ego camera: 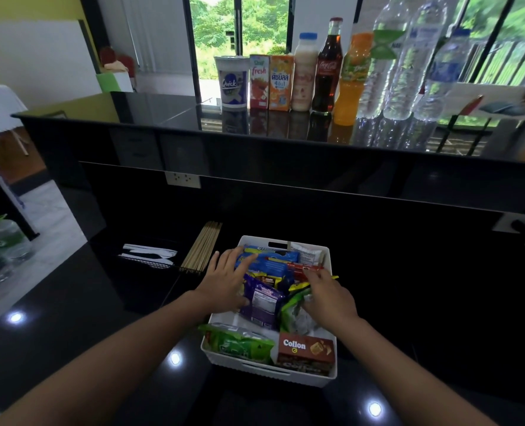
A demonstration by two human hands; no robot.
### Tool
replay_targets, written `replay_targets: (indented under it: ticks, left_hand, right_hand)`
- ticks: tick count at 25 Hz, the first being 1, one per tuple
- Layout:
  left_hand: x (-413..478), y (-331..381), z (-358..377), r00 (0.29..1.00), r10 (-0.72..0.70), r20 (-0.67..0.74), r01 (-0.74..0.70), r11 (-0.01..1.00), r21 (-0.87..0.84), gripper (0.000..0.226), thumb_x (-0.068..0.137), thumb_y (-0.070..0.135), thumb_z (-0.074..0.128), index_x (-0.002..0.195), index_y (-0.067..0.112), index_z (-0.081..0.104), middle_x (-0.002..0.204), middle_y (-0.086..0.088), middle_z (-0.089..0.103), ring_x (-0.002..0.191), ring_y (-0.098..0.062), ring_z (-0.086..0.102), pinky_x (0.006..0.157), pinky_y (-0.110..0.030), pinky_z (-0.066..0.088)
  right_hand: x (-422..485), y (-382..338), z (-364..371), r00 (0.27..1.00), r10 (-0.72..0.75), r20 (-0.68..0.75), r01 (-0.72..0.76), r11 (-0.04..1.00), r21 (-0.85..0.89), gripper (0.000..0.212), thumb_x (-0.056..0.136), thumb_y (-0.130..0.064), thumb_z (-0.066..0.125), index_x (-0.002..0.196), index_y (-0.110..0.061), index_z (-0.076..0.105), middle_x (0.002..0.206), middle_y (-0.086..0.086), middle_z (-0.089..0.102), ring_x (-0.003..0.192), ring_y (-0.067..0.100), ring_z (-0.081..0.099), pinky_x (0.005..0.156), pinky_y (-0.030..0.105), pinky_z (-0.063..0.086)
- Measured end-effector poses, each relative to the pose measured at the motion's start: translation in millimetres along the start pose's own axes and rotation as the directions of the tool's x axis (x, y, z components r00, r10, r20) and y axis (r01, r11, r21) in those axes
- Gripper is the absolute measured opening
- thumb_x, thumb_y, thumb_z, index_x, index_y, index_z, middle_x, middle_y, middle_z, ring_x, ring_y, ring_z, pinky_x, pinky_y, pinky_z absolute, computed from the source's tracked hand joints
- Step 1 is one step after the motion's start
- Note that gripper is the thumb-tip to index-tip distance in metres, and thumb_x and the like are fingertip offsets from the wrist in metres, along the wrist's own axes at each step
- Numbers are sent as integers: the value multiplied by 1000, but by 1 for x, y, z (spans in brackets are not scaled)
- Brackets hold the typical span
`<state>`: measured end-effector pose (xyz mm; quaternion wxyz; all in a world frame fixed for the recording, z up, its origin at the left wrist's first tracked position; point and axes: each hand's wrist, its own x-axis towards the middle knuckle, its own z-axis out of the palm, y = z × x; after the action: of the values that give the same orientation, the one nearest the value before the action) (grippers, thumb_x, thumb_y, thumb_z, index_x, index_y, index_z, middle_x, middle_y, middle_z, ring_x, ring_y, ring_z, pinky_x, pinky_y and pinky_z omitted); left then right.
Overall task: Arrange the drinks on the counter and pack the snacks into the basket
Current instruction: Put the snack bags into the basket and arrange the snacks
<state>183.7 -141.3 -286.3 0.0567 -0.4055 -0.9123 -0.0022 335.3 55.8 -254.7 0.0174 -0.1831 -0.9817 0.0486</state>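
Up on the counter [162, 112] the drinks [325, 69] stand in a row, so that part looks done; the basket [285, 372] below looks nearly full of snacks [261, 299]. The left hand [224, 281] lies flat on the packets, fingers spread; the right hand [328, 298] covers a green packet [292, 309], its grip impossible to tell

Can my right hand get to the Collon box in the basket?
Probably yes. The Collon box lies uncovered in the near right corner of the basket, nothing on top, and the right hand rests on packets just beyond it, so pulling back should reach it.
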Motion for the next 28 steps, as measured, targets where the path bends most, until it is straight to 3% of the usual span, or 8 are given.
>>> replay_targets:
  ticks: [6, 12, 16, 20, 24, 28]
  left_hand:
    - [-13, -4, -10, 994, -109, 29, 112, 971, -210, 102, 67, 54, 69, 148, 34, 9, 155, -3, 7, 142, -27, 5, 113, -48, 11]
    - [-27, -10, -15, 998, -43, 39, 52, 953, -298, 88, 68, 56, 68, 141, 36, 22, 146, 6, 17, 136, -19, 14, 109, -41, 22]
    - [-23, -7, -12, 996, 50, 69, -37, 984, -173, 65, 74, 52, 63, 133, 34, 42, 142, 6, 31, 133, -18, 21, 107, -39, 21]
    - [-3, 7, -6, 999, 18, 31, -17, 999, -33, 55, 84, 48, 56, 133, 26, 44, 136, 4, 45, 127, -18, 35, 102, -36, 27]
    - [21, 6, -4, 999, -20, 33, 19, 999, 26, 55, 85, 44, 55, 134, 21, 43, 135, -2, 45, 124, -22, 39, 99, -37, 32]
    - [40, 1, 1, 989, -3, 148, -3, 999, 40, 62, 82, 43, 54, 136, 18, 39, 146, -4, 34, 134, -24, 28, 109, -45, 22]
  right_hand:
    - [-12, -1, 2, 1000, 19, -15, -18, 998, 54, 61, 92, -26, 59, 146, -23, 31, 146, 2, 36, 127, 22, 46, 91, 32, 48]
    - [-18, -1, 5, 1000, -5, -17, 7, 997, 80, 56, 90, -24, 59, 141, -24, 38, 140, 1, 41, 124, 21, 47, 90, 30, 47]
    - [-12, -1, 12, 999, -44, 29, 44, 999, -28, 46, 90, -19, 57, 135, -22, 49, 134, 2, 47, 121, 23, 49, 90, 33, 47]
    - [8, 3, 4, 999, -15, 29, 17, 999, -52, 34, 89, -31, 59, 121, -21, 60, 125, 3, 57, 111, 24, 57, 81, 34, 48]
    - [34, -1, -6, 996, 88, 10, -85, 983, -162, 27, 91, -31, 57, 112, -16, 65, 118, 8, 61, 107, 27, 58, 80, 32, 45]
    - [57, -3, -7, 988, 143, 61, -128, 970, -208, 28, 92, -27, 57, 119, -20, 62, 125, 7, 59, 118, 26, 52, 92, 34, 42]
